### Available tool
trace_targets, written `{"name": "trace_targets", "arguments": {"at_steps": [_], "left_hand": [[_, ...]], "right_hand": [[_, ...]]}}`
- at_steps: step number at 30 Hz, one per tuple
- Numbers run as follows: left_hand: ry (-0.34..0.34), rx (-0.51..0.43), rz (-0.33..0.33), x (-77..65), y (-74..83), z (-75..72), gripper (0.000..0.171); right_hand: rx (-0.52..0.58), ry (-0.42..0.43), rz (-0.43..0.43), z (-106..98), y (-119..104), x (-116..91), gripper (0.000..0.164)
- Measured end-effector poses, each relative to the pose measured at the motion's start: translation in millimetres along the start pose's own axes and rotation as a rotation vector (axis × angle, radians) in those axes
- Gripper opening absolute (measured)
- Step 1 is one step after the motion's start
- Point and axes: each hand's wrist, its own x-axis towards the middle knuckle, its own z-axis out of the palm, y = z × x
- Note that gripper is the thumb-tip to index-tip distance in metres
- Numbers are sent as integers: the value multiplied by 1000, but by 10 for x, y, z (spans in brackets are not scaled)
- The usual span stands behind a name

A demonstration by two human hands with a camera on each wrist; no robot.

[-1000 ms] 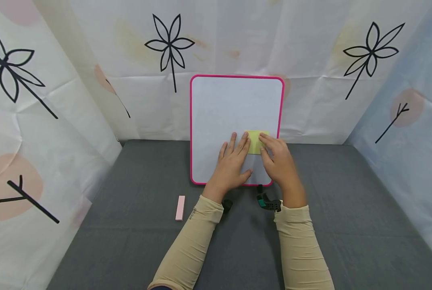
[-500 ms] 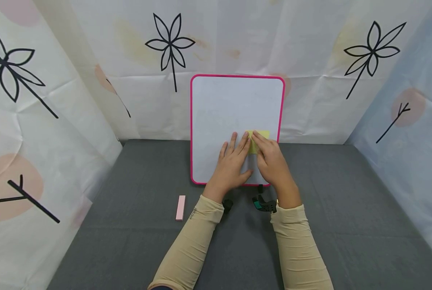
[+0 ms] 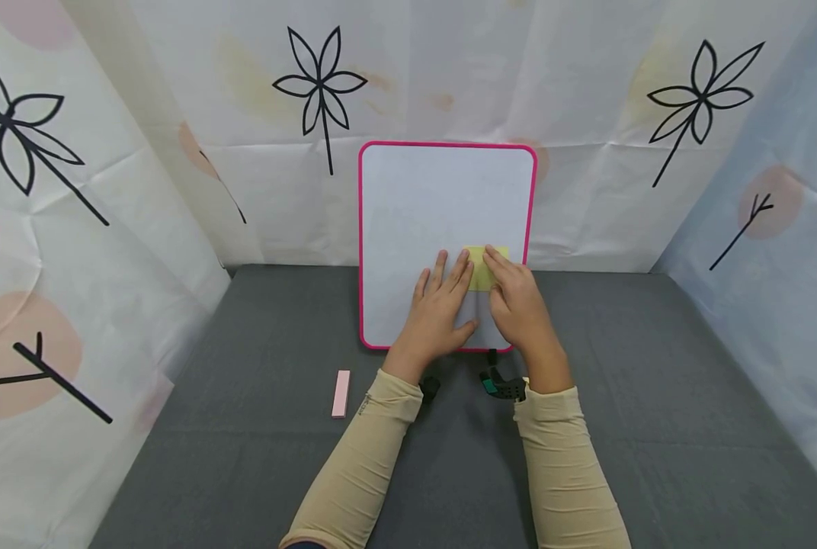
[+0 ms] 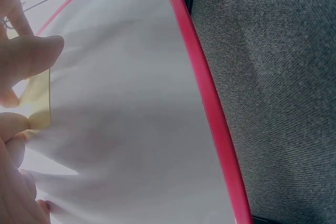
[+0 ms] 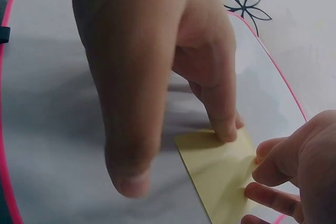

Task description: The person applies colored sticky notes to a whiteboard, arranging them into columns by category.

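A yellow sticky note (image 3: 480,279) lies flat on a white board (image 3: 429,198) with a pink frame, near its lower right. My left hand (image 3: 436,314) spreads its straight fingers on the board, the index fingertip at the note's left edge. My right hand (image 3: 520,309) touches the upper part of the note with extended fingertips, its thumb held apart. In the right wrist view the fingertips of both hands rest on the sticky note (image 5: 210,166). The left wrist view shows only part of the note (image 4: 39,98) beyond the left thumb.
A pink strip-shaped block (image 3: 341,394) lies on the grey table (image 3: 264,328), left of the left forearm. The board leans against the white patterned cloth backdrop (image 3: 257,183). Black straps with small devices (image 3: 501,383) sit under both wrists.
My right hand moved left across the note, then shifted slightly back right and up. The left hand, the note and the board stay in place.
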Motion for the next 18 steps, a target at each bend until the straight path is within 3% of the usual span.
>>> {"name": "trace_targets", "arguments": {"at_steps": [12, 18], "left_hand": [[10, 2, -1, -10, 4, -9, 106], [11, 4, -1, -10, 4, -1, 106]], "right_hand": [[28, 89, 28, -99, 162, -45, 50], [34, 83, 44, -124, 177, -61, 49]]}}
